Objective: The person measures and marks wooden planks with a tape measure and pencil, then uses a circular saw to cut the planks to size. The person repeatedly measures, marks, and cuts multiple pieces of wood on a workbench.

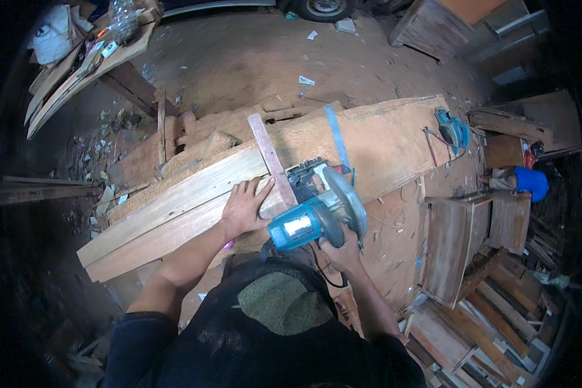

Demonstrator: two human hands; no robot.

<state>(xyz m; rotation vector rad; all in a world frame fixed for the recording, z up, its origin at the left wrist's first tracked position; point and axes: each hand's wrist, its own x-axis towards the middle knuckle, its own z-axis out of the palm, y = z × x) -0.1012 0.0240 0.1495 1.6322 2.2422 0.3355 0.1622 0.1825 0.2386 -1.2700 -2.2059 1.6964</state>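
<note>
My left hand (242,210) lies with spread fingers on two pale boards (174,197) laid side by side, just left of a faded pinkish wooden strip (265,145) that crosses them. My right hand (340,242) grips the rear handle of a teal circular saw (304,223), its grey guard to the right and its base at the strip's right side. The boards rest on a long, sawdust-covered wooden work surface (388,142). A blue strip (336,132) lies across that surface beyond the saw. A black cord hangs below my right hand.
A second teal power tool (452,132) sits at the surface's far right end. Stacked panels and clutter fill a bench (84,71) at upper left. Wooden cabinets (443,246), a blue item (530,183) and timber are at right. A vehicle wheel (323,6) shows at top.
</note>
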